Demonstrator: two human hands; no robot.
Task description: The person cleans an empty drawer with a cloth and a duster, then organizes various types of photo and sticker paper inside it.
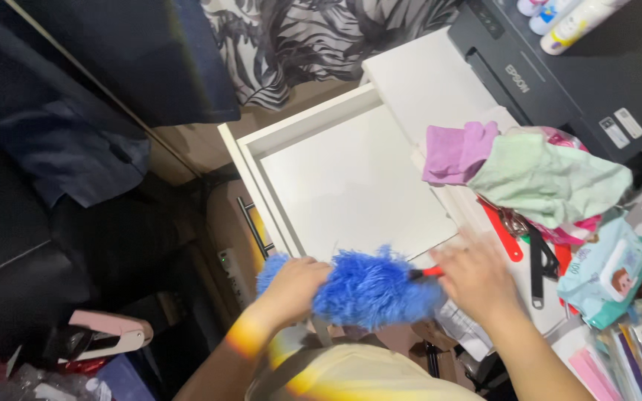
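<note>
A duster lies across the open drawer's near edge (cloths heaped at its right).

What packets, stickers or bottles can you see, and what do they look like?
Wet-wipes pack: right side, soft teal pouch with a cartoon picture.
Bottles: top right on the printer, white with coloured patches.
Stickers: on the dark printer, small white rectangles.
Printer logo: pale lettering on the front edge.

Over an open white drawer, the left hand grips the fluffy blue duster while the right hand holds its red handle, beside a pile of purple and green cloths on the counter.
</note>
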